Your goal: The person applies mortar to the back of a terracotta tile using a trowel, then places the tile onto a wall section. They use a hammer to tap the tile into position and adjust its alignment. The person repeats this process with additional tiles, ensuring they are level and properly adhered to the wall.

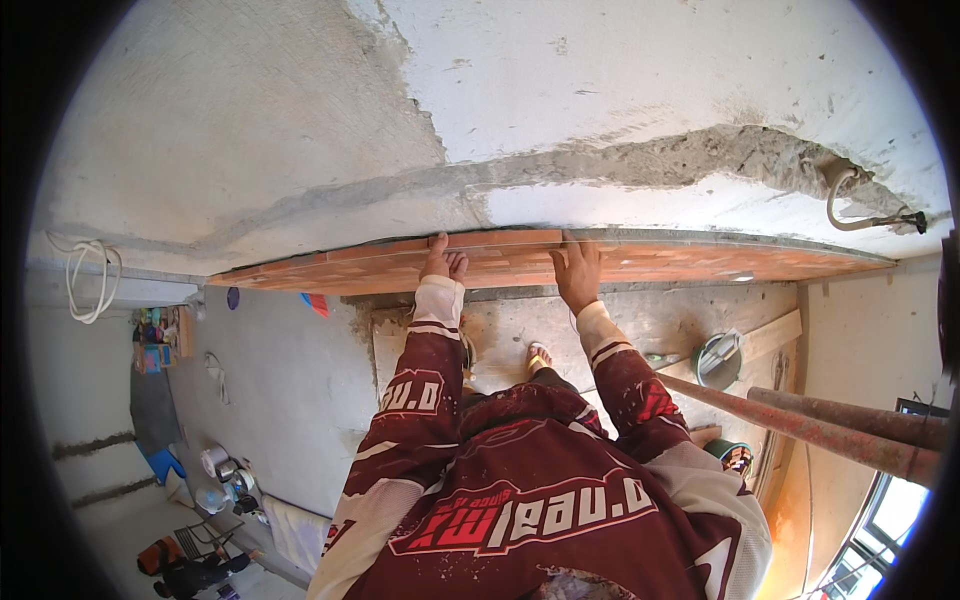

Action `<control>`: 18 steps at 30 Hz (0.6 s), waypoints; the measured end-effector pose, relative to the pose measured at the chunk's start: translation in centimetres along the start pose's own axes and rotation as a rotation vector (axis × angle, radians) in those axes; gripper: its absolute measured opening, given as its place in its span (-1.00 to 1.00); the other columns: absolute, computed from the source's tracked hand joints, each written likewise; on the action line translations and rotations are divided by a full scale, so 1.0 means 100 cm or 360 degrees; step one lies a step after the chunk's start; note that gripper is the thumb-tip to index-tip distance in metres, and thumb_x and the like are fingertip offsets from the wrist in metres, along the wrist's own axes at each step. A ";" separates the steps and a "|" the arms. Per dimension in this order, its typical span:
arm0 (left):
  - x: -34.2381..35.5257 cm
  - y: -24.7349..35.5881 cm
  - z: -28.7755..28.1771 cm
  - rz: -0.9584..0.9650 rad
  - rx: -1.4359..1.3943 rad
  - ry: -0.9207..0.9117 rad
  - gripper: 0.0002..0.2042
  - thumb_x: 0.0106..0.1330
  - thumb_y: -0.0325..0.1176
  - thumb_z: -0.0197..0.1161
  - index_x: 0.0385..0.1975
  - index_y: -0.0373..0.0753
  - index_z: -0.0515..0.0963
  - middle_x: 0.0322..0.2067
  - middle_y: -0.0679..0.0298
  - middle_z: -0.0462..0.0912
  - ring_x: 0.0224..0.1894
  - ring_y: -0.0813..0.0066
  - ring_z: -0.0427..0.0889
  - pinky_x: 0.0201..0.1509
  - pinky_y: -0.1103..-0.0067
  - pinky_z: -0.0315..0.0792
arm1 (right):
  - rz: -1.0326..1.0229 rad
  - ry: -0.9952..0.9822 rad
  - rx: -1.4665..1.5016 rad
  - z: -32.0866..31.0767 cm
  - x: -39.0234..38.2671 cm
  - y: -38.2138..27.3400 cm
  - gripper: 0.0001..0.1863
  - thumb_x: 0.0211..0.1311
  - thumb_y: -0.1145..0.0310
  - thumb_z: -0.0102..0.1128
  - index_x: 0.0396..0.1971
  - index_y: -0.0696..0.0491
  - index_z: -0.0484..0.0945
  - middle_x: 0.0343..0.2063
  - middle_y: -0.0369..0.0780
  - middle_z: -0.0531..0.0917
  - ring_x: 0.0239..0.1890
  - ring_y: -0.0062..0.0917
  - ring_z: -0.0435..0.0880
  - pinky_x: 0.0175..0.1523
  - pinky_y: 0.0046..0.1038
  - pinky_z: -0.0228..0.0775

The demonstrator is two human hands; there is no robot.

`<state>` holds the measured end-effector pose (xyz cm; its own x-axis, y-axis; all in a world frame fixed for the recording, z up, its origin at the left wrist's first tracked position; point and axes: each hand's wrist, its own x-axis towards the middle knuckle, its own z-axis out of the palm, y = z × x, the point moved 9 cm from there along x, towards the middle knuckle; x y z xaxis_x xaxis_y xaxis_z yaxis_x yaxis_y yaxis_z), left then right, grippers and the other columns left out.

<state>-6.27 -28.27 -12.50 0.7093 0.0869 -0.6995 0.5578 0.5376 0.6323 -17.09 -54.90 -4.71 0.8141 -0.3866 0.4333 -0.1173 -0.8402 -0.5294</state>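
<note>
A course of orange-red bricks runs along the wall below me, its top curving across the fisheye view. One brighter orange brick [508, 239] lies in the top row between my hands. My left hand [441, 262] is at its left end, with one finger up at the top edge and the others curled against the brick face. My right hand [577, 272] lies at its right end, fingers stretched and apart, tips at the top edge. A thin pale line, perhaps a string, crosses the brick face. Whatever is under my fingers is hidden.
Behind the bricks, the plastered wall [640, 80] has a rough grey chase, with a bent conduit [840, 205] at right. A white cable coil [93, 280] hangs left. Planks, a bucket [718, 360] and rusty pipes [800, 425] are at right; my sandalled foot [538, 355] stands below.
</note>
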 end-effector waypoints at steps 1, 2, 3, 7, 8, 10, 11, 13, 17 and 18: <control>-0.002 -0.001 0.000 -0.0046 0.0014 0.0003 -0.51 0.05 -0.13 0.45 -0.10 -0.26 0.45 -0.25 0.22 0.48 -0.24 0.42 0.53 -0.12 0.51 0.49 | -0.0003 0.0009 -0.0005 -0.002 -0.001 0.002 -0.54 0.11 0.28 0.25 0.02 0.10 0.46 -0.21 -0.12 0.49 -0.11 -0.23 0.43 -0.02 -0.21 0.21; -0.004 -0.002 -0.001 -0.0091 0.0028 0.0006 -0.52 0.07 -0.14 0.43 -0.10 -0.26 0.46 -0.26 0.23 0.48 -0.23 0.41 0.53 -0.11 0.50 0.48 | -0.0006 0.0018 -0.0011 -0.005 -0.003 0.004 -0.54 0.11 0.30 0.25 0.03 0.10 0.45 -0.20 -0.11 0.49 -0.10 -0.22 0.43 -0.01 -0.21 0.21; -0.004 -0.003 -0.005 -0.0134 0.0038 0.0015 -0.54 0.09 -0.14 0.42 -0.11 -0.26 0.46 -0.26 0.23 0.49 -0.22 0.40 0.53 -0.11 0.49 0.47 | -0.0026 0.0057 -0.0010 -0.010 -0.005 0.003 -0.53 0.11 0.31 0.24 0.04 0.10 0.45 -0.21 -0.11 0.49 -0.11 -0.22 0.43 -0.01 -0.21 0.21; -0.016 -0.024 -0.032 -0.0207 0.0238 -0.0264 -0.43 0.14 -0.16 0.34 0.10 -0.24 0.31 0.00 0.11 0.41 -0.01 0.23 0.48 0.09 0.41 0.38 | 0.0021 -0.0059 0.0007 -0.023 -0.033 0.014 -0.51 0.08 0.35 0.22 0.06 0.09 0.41 -0.21 -0.11 0.48 -0.11 -0.20 0.43 -0.01 -0.19 0.21; -0.024 -0.033 -0.046 -0.0240 0.0320 -0.0323 -0.55 0.14 -0.20 0.34 -0.02 -0.26 0.41 -0.11 0.20 0.49 -0.07 0.28 0.51 0.00 0.43 0.40 | 0.0050 -0.0166 -0.0018 -0.019 -0.047 0.022 -0.51 0.07 0.34 0.21 0.06 0.08 0.41 -0.20 -0.11 0.48 -0.10 -0.21 0.43 -0.01 -0.18 0.21; -0.011 -0.057 -0.110 0.0077 0.1044 -0.0730 -0.66 0.15 -0.22 0.33 -0.14 -0.26 0.52 -0.20 0.27 0.58 -0.11 0.34 0.54 -0.09 0.45 0.41 | 0.0118 -0.0466 -0.0052 0.000 -0.083 0.035 -0.51 0.06 0.30 0.20 0.05 0.06 0.42 -0.17 -0.09 0.48 -0.07 -0.21 0.43 0.00 -0.15 0.23; -0.012 -0.078 -0.139 0.0119 0.1479 -0.0808 -0.66 0.15 -0.20 0.31 -0.13 -0.24 0.53 -0.18 0.26 0.58 -0.08 0.36 0.54 -0.09 0.45 0.41 | 0.0189 -0.0644 -0.0095 0.016 -0.113 0.056 -0.51 0.05 0.27 0.19 0.04 0.03 0.42 -0.15 -0.07 0.48 -0.05 -0.20 0.43 0.01 -0.13 0.24; -0.041 -0.106 -0.187 -0.0054 0.2125 -0.0694 -0.63 0.15 -0.15 0.30 -0.10 -0.20 0.56 -0.11 0.22 0.59 -0.03 0.40 0.54 -0.05 0.46 0.41 | 0.0320 -0.1205 -0.0289 0.053 -0.197 0.113 -0.52 0.09 0.19 0.15 0.04 -0.02 0.43 -0.05 -0.07 0.48 0.06 -0.19 0.42 0.10 -0.10 0.24; -0.094 -0.152 -0.323 -0.0362 0.1803 -0.0714 -0.46 0.14 -0.02 0.31 0.05 -0.22 0.50 -0.10 0.08 0.61 -0.07 0.38 0.57 0.02 0.51 0.41 | 0.0652 -0.2775 -0.0764 0.076 -0.361 0.174 -0.49 0.05 0.03 0.28 -0.09 0.08 0.56 -0.06 -0.03 0.59 0.03 -0.18 0.55 0.09 -0.27 0.42; -0.089 -0.168 -0.373 -0.0361 0.1733 -0.0582 -0.43 0.14 0.00 0.31 0.08 -0.22 0.49 -0.11 0.06 0.62 -0.07 0.36 0.58 0.05 0.52 0.41 | 0.0650 -0.2674 -0.0668 0.070 -0.362 0.163 -0.48 0.04 0.03 0.30 -0.08 0.08 0.56 -0.06 -0.04 0.59 0.03 -0.17 0.55 0.10 -0.26 0.40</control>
<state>-38.02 -6.79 -29.27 0.5289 -0.2604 -0.8077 0.6363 -0.5081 0.5805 -44.48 -51.90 -34.12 0.3167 -0.0343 -0.9479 -0.3461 -0.9346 -0.0818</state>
